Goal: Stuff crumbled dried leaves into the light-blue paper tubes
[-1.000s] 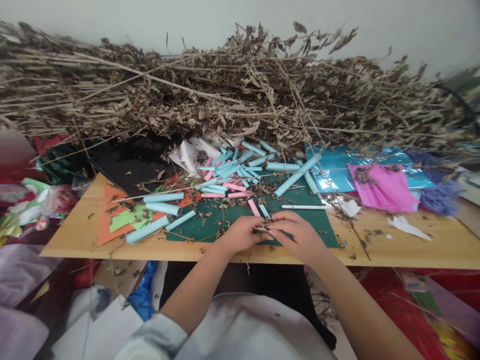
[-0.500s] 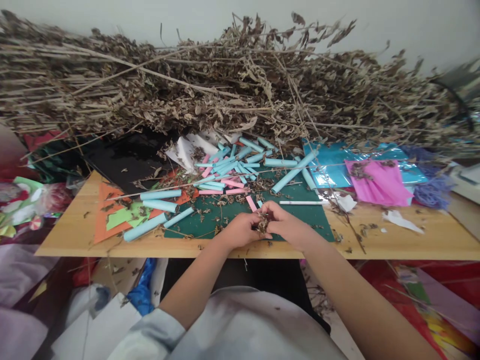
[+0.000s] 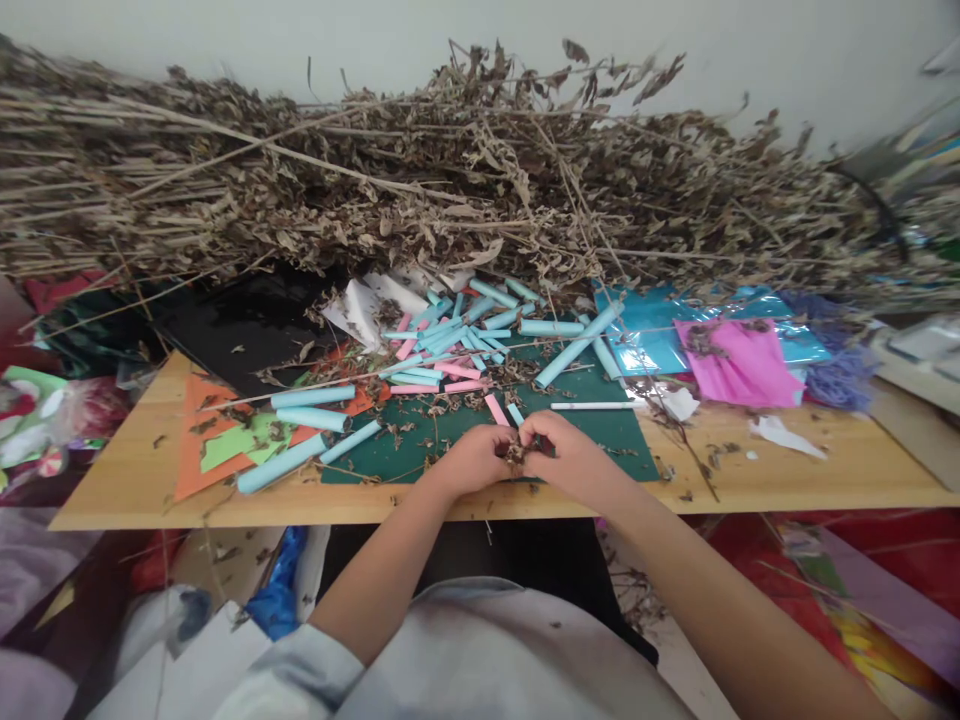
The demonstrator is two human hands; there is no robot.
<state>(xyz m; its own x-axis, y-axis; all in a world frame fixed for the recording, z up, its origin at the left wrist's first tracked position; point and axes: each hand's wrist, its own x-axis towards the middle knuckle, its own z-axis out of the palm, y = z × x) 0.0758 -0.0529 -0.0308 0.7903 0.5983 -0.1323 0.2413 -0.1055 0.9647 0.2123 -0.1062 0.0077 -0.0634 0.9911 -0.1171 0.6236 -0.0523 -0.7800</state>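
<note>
**Dried leaves pinched between both hands**

Head view: the left hand (image 3: 472, 462) and right hand (image 3: 571, 458) meet over the green cutting mat (image 3: 600, 440), fingers closed on a clump of dried leaves (image 3: 516, 455). Many rolled paper tubes (image 3: 457, 345) already lie behind; the dried branch pile (image 3: 450, 190) remains large.

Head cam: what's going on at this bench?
A person's left hand and right hand meet over the green cutting mat, pinching a small clump of dried leaves between them. Rolled light-blue and pink paper tubes lie scattered on the mat. A big heap of dried leafy stalks fills the back of the wooden table.
</note>
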